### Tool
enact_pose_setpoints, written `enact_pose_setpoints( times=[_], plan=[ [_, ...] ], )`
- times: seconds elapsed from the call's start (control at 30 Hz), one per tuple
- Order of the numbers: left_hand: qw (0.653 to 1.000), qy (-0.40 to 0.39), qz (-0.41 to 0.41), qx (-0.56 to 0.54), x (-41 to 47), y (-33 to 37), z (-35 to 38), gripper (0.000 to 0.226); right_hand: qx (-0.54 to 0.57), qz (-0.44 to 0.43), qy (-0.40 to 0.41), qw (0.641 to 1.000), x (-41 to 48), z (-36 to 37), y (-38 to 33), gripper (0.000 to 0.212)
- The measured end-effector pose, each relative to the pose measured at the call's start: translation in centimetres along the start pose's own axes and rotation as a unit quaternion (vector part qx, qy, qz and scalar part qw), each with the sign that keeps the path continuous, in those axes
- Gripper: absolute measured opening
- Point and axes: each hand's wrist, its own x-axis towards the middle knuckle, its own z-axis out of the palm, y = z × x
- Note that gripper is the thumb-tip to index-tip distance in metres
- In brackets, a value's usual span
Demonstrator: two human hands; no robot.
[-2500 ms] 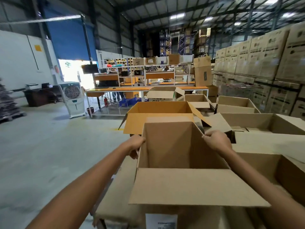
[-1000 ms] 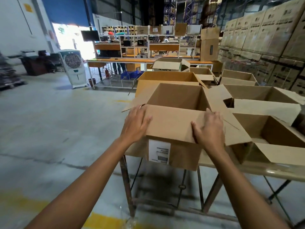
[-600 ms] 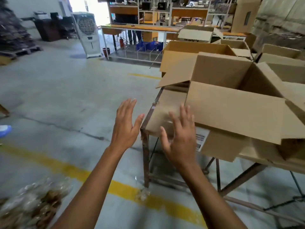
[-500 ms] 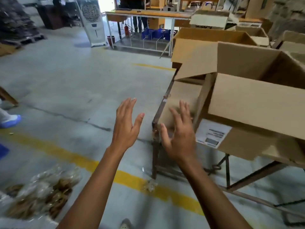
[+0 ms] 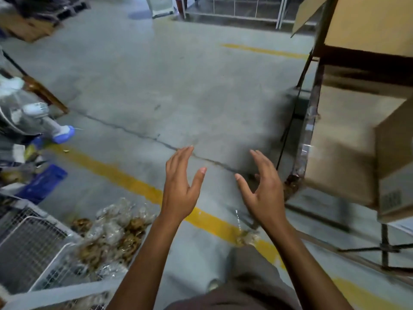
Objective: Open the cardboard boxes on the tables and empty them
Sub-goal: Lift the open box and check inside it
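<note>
Cardboard box (image 5: 394,157) now lies at the view's right edge on the tabletop (image 5: 339,148); left hand (image 5: 181,186) and right hand (image 5: 264,193) have left it, fingers (image 5: 178,159) spread, holding nothing.

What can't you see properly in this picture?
Head view:
- Cardboard box: cut off by the right edge; its own wall hides the inside.
- Box label: too blurred to read.
- Clear bags on the floor: contents blurred.
- Another person's foot: body cut off by the left edge.

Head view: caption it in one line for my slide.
Left hand and right hand open, empty, over the floor; box on the table at right.
</note>
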Motion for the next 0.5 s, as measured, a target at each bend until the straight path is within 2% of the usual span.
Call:
enact_pose_setpoints(
  times=[0.23,0.37,0.5],
  plan=[
    [1.0,-0.003,0.01,-0.003,11.7,-5.3,3.2,0.059,0.009,0.038,-0.007,0.999,10.7,4.7,3.3,0.066],
    [0.999,-0.034,-0.001,-0.011,20.0,-6.5,5.2,0.06,0.004,0.044,0.004,0.999,18.3,6.1,5.3,0.066],
    [0.998,-0.047,0.035,-0.007,28.7,-7.3,6.8,0.059,0.0,0.034,0.019,0.999,26.1,7.2,6.6,0.065]
  ],
)
